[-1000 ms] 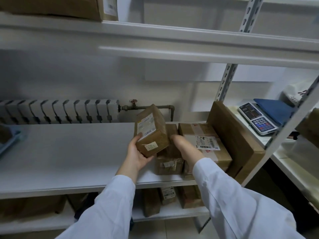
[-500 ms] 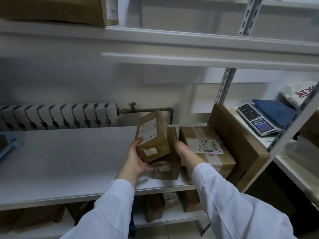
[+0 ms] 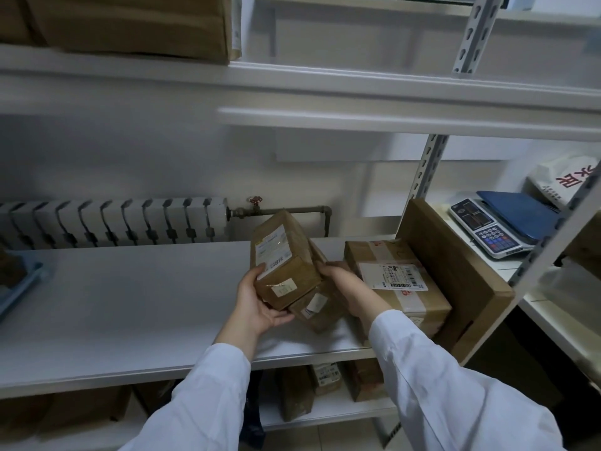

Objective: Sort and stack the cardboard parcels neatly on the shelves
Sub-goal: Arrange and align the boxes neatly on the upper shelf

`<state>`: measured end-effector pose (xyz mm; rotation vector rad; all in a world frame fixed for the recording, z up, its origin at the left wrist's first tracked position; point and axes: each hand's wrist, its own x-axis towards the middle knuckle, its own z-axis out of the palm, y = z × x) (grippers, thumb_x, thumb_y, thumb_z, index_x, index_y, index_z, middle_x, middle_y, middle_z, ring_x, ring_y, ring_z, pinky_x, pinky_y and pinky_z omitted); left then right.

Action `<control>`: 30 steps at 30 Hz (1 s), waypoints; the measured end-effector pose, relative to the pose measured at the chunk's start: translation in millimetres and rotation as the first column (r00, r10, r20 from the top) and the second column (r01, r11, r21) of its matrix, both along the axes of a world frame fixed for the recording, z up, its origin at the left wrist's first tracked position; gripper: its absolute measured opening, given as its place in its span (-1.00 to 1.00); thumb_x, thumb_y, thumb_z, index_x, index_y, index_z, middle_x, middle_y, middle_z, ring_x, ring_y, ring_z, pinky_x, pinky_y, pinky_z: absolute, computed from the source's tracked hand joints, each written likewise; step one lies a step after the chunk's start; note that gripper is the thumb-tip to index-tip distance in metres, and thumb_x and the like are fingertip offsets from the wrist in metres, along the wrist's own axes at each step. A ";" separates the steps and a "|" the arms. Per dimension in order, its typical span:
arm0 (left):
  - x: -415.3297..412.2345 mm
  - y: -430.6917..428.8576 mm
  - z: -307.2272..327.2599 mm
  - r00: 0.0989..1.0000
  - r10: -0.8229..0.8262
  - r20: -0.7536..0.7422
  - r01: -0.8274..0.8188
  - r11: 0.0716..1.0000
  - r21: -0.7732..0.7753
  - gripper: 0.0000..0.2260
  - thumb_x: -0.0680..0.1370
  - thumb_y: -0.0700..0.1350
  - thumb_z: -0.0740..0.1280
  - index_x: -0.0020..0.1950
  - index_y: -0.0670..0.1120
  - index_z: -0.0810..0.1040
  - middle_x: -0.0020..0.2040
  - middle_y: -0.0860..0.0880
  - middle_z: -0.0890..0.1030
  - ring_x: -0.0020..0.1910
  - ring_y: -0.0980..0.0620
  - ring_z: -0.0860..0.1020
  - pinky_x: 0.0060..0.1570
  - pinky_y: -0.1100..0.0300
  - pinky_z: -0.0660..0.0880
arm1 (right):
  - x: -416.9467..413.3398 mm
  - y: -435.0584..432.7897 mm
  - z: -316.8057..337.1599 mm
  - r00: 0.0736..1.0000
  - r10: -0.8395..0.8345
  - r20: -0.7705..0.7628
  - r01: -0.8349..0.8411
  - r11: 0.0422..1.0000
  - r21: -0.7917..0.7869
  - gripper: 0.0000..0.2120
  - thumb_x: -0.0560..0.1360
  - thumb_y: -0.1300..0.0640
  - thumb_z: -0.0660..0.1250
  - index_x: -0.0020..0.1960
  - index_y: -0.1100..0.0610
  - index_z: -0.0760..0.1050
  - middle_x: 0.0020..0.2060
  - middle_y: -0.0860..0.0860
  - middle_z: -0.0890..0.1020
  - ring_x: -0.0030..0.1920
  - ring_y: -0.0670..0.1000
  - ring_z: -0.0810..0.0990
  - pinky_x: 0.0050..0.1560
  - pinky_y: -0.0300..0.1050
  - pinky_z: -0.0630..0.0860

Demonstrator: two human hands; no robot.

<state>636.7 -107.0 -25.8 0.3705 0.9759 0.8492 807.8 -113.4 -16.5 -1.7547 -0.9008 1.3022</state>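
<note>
A small brown parcel (image 3: 286, 255) with a white label is tilted on end above the middle shelf (image 3: 130, 304). My left hand (image 3: 258, 305) grips its lower left corner. Under it a second small parcel (image 3: 317, 309) rests on the shelf at a slant. My right hand (image 3: 349, 291) presses against the right sides of both. A larger taped parcel (image 3: 403, 288) with a barcode label lies flat just to the right. A long flat box (image 3: 455, 278) stands on edge against the shelf post.
A large carton (image 3: 130, 24) sits on the upper shelf at left. Several parcels (image 3: 325, 382) stand on the lower shelf. A blue tray (image 3: 19, 284) is at the far left. A scale (image 3: 487, 232), blue folder (image 3: 523, 216) and white bag (image 3: 566, 180) occupy the right-hand unit. A radiator (image 3: 113, 222) lines the wall.
The view has tilted and shifted a little. My left hand has lowered the tilted parcel closer to the one beneath; my right hand stays at their right side.
</note>
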 end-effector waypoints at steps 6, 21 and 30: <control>-13.0 -12.4 21.7 0.999 -0.023 0.033 0.023 0.999 0.028 -0.62 0.45 0.17 0.25 0.07 -0.09 0.53 0.09 -0.25 0.58 0.12 -0.31 0.51 0.20 -0.24 0.38 | -1.6 -2.5 -3.0 0.991 -0.051 0.123 0.040 0.995 0.086 -0.33 0.04 -0.41 0.35 0.09 -0.16 0.51 0.14 0.01 0.61 0.17 0.13 0.56 0.27 0.13 0.42; -53.2 -45.8 98.2 0.960 -0.251 0.125 0.236 0.963 0.128 -0.49 0.44 0.24 0.20 0.19 -0.10 0.52 0.18 -0.26 0.54 0.16 -0.34 0.48 0.22 -0.20 0.36 | -31.0 -69.3 75.0 0.931 -0.341 -0.126 0.357 0.925 0.128 -0.19 0.03 -0.31 0.43 0.16 0.11 0.53 0.03 0.10 0.64 0.05 0.14 0.61 0.16 0.02 0.49; -71.8 -73.7 126.7 0.919 -0.326 0.221 0.284 0.938 0.200 -0.55 0.46 0.22 0.16 0.06 -0.10 0.56 0.01 -0.20 0.58 0.00 -0.22 0.52 -0.17 0.08 0.46 | -48.3 -119.5 103.8 0.847 -0.464 -0.259 0.523 0.815 0.250 -0.69 0.43 -0.13 0.30 -0.07 0.11 0.56 -0.24 0.07 0.62 -0.19 0.07 0.59 -0.15 -0.11 0.45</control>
